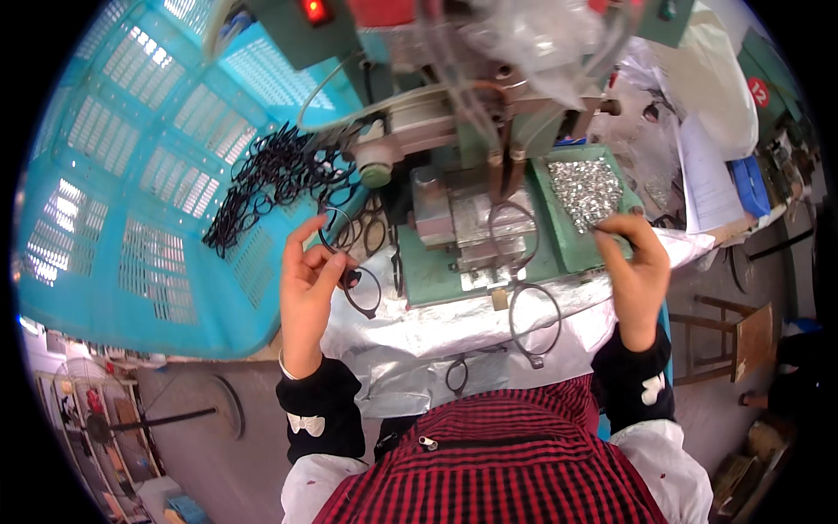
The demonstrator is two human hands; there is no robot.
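Note:
My left hand (307, 284) pinches a dark eyeglass frame (376, 295), its two empty rims hanging at the fingertips. A second eyeglass frame (559, 329) sits at the metal fixture (476, 218) of a green bench machine, one rim up against the fixture and the other sticking out toward me. My right hand (640, 271) is bent over a green tray (572, 256), fingertips drawn together at the near edge of a pile of small shiny metal parts (587, 190). Whether a part is between those fingers is too small to see.
At the left, a big blue plastic basket (157, 279) contains a heap of dark eyeglass frames (271, 179). The machine's head (410, 122) and hoses overhang the fixture. Papers (705, 183) lie right of the tray. A wooden stool (751, 342) stands on the floor at right.

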